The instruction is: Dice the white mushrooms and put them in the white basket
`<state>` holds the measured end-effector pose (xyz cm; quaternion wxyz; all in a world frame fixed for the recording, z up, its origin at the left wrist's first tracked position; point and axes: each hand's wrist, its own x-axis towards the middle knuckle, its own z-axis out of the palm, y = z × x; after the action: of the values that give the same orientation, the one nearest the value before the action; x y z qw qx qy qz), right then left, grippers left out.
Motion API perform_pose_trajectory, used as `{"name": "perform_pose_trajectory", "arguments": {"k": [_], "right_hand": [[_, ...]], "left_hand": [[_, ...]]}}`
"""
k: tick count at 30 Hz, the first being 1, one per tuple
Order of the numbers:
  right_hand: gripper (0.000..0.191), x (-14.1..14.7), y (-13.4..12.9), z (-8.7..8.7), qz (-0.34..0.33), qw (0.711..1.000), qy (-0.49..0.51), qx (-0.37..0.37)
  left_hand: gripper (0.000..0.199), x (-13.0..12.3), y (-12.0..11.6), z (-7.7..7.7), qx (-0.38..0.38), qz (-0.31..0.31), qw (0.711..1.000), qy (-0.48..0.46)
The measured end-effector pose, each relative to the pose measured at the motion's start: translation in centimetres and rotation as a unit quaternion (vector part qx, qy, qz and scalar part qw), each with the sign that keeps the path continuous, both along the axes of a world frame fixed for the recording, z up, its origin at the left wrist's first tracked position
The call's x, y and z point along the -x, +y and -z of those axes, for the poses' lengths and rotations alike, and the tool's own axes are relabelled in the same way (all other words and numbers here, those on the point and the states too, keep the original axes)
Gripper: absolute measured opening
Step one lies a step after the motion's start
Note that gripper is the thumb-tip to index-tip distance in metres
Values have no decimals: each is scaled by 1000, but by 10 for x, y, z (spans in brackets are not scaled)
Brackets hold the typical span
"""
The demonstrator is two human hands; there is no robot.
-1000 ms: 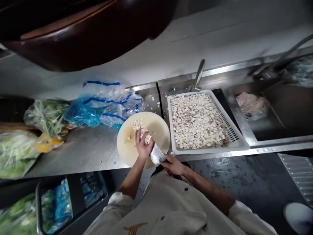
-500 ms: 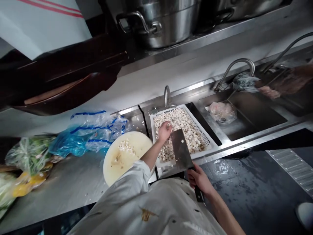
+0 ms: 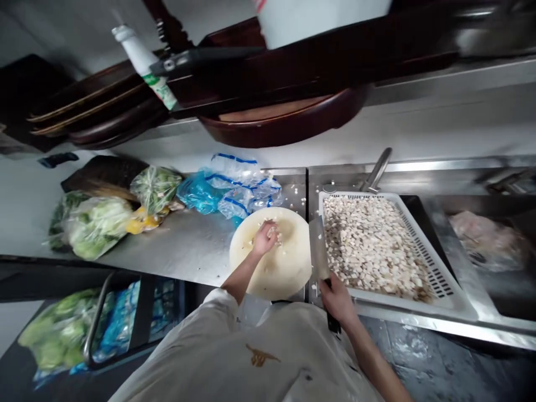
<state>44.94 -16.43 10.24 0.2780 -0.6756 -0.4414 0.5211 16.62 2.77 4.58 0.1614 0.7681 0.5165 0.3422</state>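
My left hand (image 3: 266, 238) is over the round cutting board (image 3: 276, 279), its fingers curled around some small white diced pieces (image 3: 273, 230). A few more pieces lie beside it on the board. My right hand (image 3: 337, 298) grips the black handle of a cleaver (image 3: 319, 251), whose wide blade is between the board and the white basket. That perforated basket (image 3: 456, 307) holds a thick layer of the same diced pieces (image 3: 372, 240).
Crumpled clear and blue plastic bags (image 3: 238, 187) lie behind the board. Bagged greens (image 3: 98, 223) stand at the left. A faucet (image 3: 379, 167) rises behind the basket; a bagged item (image 3: 486, 240) is in the sink at right. Dark trays (image 3: 276, 125) overhang the counter.
The view has swung left. My left hand has gone from the basket to the board and now holds diced pieces. The cleaver has moved off the basket to its left edge.
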Motion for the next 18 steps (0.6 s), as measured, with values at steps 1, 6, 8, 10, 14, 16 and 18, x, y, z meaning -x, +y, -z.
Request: {"name": "perform_pose_trajectory", "arguments": {"k": [1,6,8,10,14,16,18], "right_hand": [[17,15,13,3,-29,996,-86,-6],[31,78,81,11,-146,926,-347,9],[32,99,101,11,-187,908,-376,-14],[31,114,110,11,-240,892,-381,-33],[23,113,88,15,-283,904,-318,-41],[17,95,61,19,-238,944,-226,-29],[30,74,30,26,-171,980,-104,5]], "left_hand": [[36,32,-6,7,5,-25,999,21],[80,104,-20,46,53,-75,992,90],[86,94,-7,53,75,-68,991,92],[88,76,15,52,92,-49,991,84],[92,64,38,42,86,62,992,72],[88,76,21,39,80,135,985,67],[93,88,-13,38,84,205,973,71]]}}
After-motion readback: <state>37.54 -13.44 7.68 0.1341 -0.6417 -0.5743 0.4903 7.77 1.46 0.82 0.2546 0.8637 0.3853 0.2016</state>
